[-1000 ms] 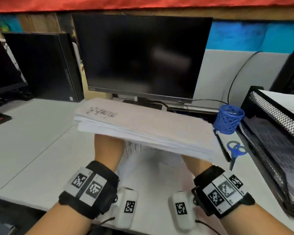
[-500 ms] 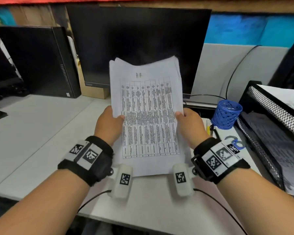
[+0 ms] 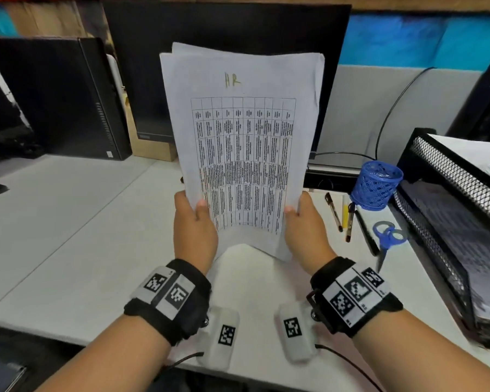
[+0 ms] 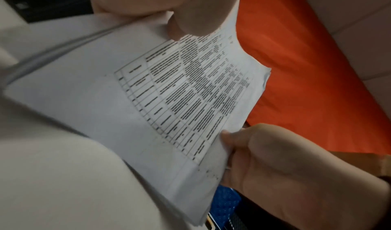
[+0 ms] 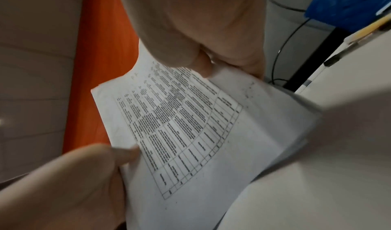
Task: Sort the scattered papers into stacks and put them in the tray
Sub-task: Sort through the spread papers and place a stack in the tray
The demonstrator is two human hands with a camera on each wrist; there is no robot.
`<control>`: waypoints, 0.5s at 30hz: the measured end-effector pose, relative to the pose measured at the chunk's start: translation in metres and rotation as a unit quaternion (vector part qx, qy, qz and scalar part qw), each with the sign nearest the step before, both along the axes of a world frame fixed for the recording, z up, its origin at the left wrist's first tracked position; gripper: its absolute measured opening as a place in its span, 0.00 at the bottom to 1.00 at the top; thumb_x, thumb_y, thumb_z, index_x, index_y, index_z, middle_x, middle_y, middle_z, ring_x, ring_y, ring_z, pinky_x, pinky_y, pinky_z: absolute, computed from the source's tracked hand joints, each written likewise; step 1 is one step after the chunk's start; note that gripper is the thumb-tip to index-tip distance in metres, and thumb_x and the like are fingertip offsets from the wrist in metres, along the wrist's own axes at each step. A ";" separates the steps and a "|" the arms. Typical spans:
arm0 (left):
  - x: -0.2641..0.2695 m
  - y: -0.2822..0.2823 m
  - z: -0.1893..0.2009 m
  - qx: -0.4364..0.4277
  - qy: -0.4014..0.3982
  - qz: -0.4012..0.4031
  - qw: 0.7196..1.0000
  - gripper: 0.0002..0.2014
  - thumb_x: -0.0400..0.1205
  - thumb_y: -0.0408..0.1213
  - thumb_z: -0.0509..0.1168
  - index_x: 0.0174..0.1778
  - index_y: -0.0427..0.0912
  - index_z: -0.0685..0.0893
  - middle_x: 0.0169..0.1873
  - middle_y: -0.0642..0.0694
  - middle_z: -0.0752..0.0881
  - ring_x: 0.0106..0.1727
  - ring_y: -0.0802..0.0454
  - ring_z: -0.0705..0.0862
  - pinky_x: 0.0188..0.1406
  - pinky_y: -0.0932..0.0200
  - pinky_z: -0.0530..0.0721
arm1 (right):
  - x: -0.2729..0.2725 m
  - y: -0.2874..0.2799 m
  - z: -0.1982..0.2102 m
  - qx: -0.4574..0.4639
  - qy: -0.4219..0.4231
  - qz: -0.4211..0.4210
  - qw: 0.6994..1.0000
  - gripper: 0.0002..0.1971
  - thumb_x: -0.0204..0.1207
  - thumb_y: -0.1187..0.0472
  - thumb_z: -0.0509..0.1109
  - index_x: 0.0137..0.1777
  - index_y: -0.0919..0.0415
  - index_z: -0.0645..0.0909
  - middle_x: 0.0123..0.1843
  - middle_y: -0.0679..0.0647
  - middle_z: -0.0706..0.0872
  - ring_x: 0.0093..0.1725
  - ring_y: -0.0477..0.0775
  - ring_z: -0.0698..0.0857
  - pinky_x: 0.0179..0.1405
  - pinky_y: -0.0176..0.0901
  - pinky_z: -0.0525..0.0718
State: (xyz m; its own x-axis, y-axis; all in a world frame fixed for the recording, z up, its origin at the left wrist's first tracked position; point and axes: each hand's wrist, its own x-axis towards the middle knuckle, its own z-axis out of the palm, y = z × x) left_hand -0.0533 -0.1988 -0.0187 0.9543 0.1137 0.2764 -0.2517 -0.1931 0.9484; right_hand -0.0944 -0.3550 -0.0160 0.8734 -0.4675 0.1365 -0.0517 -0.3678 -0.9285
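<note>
A stack of white papers stands upright above the desk, its front sheet printed with a table and hand-marked "HR". My left hand grips its lower left edge, thumb on the front. My right hand grips the lower right edge the same way. Both wrist views show the printed stack of papers pinched by thumbs from both sides. The black mesh tray stands at the right, with papers on its upper and lower tiers.
A dark monitor stands right behind the stack. A blue mesh pen cup, pens and blue scissors lie between my right hand and the tray. A black computer case stands at back left. The white desk stretches left.
The stack went from lying flat on both hands to standing upright facing me. Since half a second ago my grip has slid down to its lower edges and the stack has risen.
</note>
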 end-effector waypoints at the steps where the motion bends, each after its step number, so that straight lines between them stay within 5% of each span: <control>1: 0.002 0.001 -0.004 0.005 0.009 -0.001 1.000 0.11 0.89 0.36 0.52 0.65 0.39 0.70 0.42 0.59 0.77 0.39 0.67 0.77 0.27 0.78 0.72 | 0.000 -0.004 0.003 -0.003 0.013 0.000 1.000 0.11 0.85 0.69 0.53 0.64 0.63 0.70 0.54 0.60 0.81 0.49 0.57 0.81 0.52 0.44 0.81; 5: 0.002 0.009 0.002 0.020 0.023 -0.005 1.000 0.07 0.88 0.33 0.52 0.59 0.41 0.72 0.39 0.59 0.77 0.37 0.66 0.77 0.24 0.76 0.73 | -0.008 -0.023 0.018 -0.030 0.030 -0.004 0.999 0.12 0.84 0.66 0.55 0.63 0.60 0.74 0.51 0.54 0.82 0.39 0.43 0.78 0.26 0.26 0.75; 11: -0.020 0.010 0.018 -0.071 0.042 -0.055 0.995 0.09 0.86 0.34 0.54 0.57 0.46 0.78 0.46 0.51 0.87 0.39 0.59 0.87 0.26 0.72 0.79 | -0.040 -0.041 0.032 -0.010 0.089 0.032 0.995 0.11 0.84 0.58 0.57 0.64 0.51 0.73 0.51 0.45 0.83 0.43 0.40 0.80 0.32 0.34 0.74; 13: -0.034 0.008 0.020 -0.054 0.047 -0.107 0.992 0.10 0.86 0.34 0.54 0.57 0.48 0.78 0.46 0.54 0.87 0.33 0.69 0.86 0.22 0.75 0.78 | -0.056 -0.046 0.033 -0.003 0.094 0.026 0.995 0.11 0.84 0.60 0.57 0.63 0.53 0.74 0.53 0.47 0.83 0.46 0.45 0.82 0.37 0.36 0.77; 15: -0.047 0.011 0.022 -0.003 0.054 -0.161 0.986 0.08 0.87 0.36 0.55 0.57 0.50 0.78 0.45 0.57 0.86 0.31 0.76 0.83 0.21 0.79 0.75 | -0.073 -0.055 0.029 0.041 0.073 0.022 0.996 0.12 0.83 0.64 0.58 0.63 0.58 0.77 0.57 0.50 0.86 0.54 0.52 0.86 0.51 0.46 0.85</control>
